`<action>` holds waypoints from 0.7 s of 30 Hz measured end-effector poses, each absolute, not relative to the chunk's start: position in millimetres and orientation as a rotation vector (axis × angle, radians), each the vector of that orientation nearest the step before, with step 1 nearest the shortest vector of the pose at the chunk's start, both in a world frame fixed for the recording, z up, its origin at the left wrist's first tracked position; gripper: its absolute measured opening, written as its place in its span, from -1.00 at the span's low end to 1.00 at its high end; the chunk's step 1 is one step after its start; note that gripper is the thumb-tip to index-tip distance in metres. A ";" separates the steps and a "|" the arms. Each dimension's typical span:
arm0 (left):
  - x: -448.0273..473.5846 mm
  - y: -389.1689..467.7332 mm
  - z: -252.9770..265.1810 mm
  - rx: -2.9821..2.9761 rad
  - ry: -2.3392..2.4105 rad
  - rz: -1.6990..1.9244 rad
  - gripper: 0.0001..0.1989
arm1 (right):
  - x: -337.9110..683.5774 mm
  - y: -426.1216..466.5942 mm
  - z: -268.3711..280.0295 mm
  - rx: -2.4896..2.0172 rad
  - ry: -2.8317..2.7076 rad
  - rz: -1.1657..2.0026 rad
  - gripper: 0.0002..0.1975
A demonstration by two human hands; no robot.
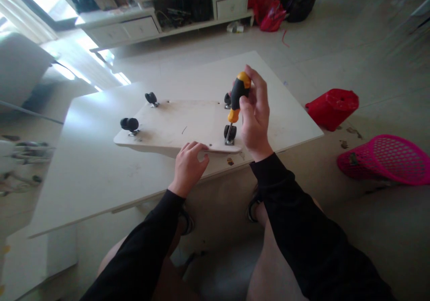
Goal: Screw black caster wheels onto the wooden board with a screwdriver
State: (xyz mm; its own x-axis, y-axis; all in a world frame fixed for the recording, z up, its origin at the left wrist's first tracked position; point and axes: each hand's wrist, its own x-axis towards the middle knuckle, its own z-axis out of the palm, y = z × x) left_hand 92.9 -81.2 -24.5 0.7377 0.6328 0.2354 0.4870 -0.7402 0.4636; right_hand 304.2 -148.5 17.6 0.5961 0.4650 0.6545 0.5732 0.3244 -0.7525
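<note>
The left hand (pixel 190 164) rests on the near edge of a white board (pixel 198 117); whether it clasps, I cannot tell. The right hand (pixel 257 117) grips a yellow-and-black screwdriver (pixel 239 95), tip at a near caster (pixel 233 132). The board lies wheels-up on a white table (pixel 97 166); to its right, a pink basket (pixel 363 157) and red bin (pixel 332 108); farther back, a white cabinet (pixel 141 28).

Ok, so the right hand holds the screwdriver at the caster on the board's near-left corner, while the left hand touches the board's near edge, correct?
Only the corner is wrong: the head view shows the right hand holding the screwdriver at the caster on the near-right corner of the board. The left hand does touch the near edge.
</note>
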 end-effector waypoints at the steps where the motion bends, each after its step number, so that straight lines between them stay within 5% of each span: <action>1: 93.2 -81.4 -23.6 2.569 0.856 0.545 -0.85 | 303.4 -148.2 18.3 -1.300 -1.021 -0.062 -0.48; 21: 177.3 -81.5 -12.0 1.977 0.622 0.894 -0.93 | 289.8 -148.4 27.8 -1.273 -1.143 0.004 -0.48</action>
